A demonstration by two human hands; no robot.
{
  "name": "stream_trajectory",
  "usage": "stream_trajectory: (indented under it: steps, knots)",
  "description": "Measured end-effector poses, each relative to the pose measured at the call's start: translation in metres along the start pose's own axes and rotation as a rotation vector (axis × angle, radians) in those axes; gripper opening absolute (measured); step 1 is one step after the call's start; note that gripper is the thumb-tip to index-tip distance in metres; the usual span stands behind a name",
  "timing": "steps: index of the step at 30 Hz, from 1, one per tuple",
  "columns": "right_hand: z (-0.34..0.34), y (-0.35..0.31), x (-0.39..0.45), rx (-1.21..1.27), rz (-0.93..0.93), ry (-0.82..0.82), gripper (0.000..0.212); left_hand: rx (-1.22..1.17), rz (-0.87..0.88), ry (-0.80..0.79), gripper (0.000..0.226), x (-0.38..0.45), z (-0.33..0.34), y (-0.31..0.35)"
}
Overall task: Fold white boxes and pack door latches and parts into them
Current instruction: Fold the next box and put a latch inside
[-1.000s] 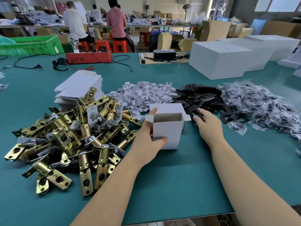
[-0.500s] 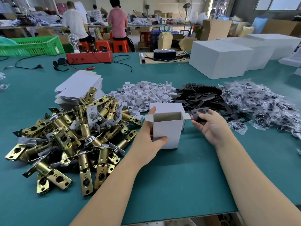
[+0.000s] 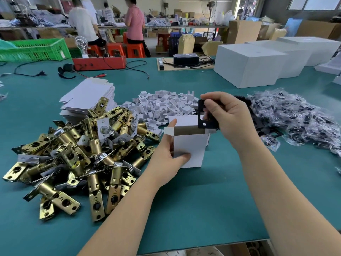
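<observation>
Fingers [image 3: 212, 105] of the right hand [image 3: 228, 117] pinch a black plate [image 3: 206, 119], curled round its upper part with the thumb on its face. The plate hangs upright with its lower edge just above the open mouth of the box [image 3: 190, 148], at the mouth's right side. Round holes show in the plate's lower half.

Left hand [image 3: 166, 157] grips the box from its left side: the thumb presses the white front wall low down, and the index finger runs up along the left edge to the rim. The box stands upright on the tabletop [image 3: 203, 209], top flaps open, brown inside.

Left of the box lies a heap of brass latches [image 3: 77, 156], some with silver faceplates. Behind the heap sits a stack of flat blanks [image 3: 86, 97]. Behind the box is a pile of small white inserts [image 3: 166, 106]. Right of the hand, partly hidden by it, lie more black plates [image 3: 265, 126], and beyond them a spread of clear parts bags [image 3: 299, 119].

Farther back on the tabletop stand large white cartons [image 3: 247, 65], a red box [image 3: 99, 62] with cables, and a green crate [image 3: 35, 49]. Two people work at a bench across the room.
</observation>
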State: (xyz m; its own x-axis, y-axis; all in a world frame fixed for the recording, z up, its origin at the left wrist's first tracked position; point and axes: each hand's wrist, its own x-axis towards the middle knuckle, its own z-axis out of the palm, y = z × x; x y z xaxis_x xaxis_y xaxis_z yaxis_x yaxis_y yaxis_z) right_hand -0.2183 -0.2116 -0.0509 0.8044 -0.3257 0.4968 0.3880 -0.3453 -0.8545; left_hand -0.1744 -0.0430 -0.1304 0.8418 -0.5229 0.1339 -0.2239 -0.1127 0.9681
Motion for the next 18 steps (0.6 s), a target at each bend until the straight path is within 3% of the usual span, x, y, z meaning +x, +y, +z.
stream_trajectory:
  steps: [4, 9, 13, 18]
  knots:
    - [0.01, -0.005, 0.0, -0.206, -0.054, -0.104, 0.029, -0.007, -0.025, -0.02, 0.082, 0.0, 0.0, 0.0]
    - [0.016, -0.011, -0.002, -0.379, -0.09, -0.246, 0.022, 0.03, -0.074, -0.015, 0.047, 0.002, -0.002, -0.005]
    - [0.016, -0.016, -0.002, -0.493, -0.09, -0.352, 0.018, 0.023, -0.072, -0.019, 0.063, 0.002, -0.002, -0.007]
    - [0.018, -0.021, -0.001, -0.452, -0.085, -0.28, 0.012, 0.019, -0.062, -0.036, 0.07, 0.002, -0.002, -0.006]
